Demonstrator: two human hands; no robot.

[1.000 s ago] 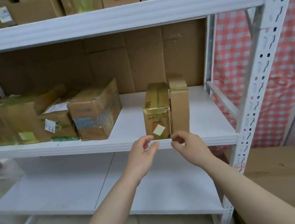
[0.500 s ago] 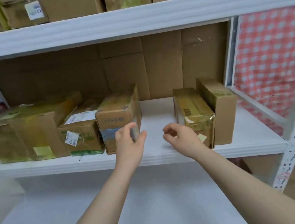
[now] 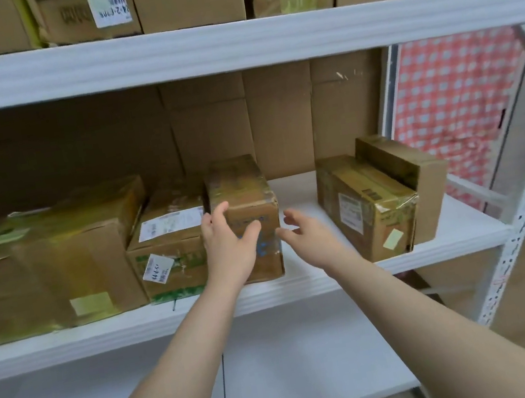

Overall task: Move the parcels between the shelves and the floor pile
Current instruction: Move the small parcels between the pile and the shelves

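Item: taped parcel (image 3: pixel 240 183), centre of middle shelf (image 3: pixel 337 279), long axis running near to far. Left hand (image 3: pixel 230 247) nearer, fingers spread over its near face, apparently touching. Right hand (image 3: pixel 309 238) just right of it, fingers loose, holding nothing.

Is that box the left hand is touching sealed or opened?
Sealed: the box touched by the left hand has a flat, closed top wrapped in glossy tape, with no flap lifted.
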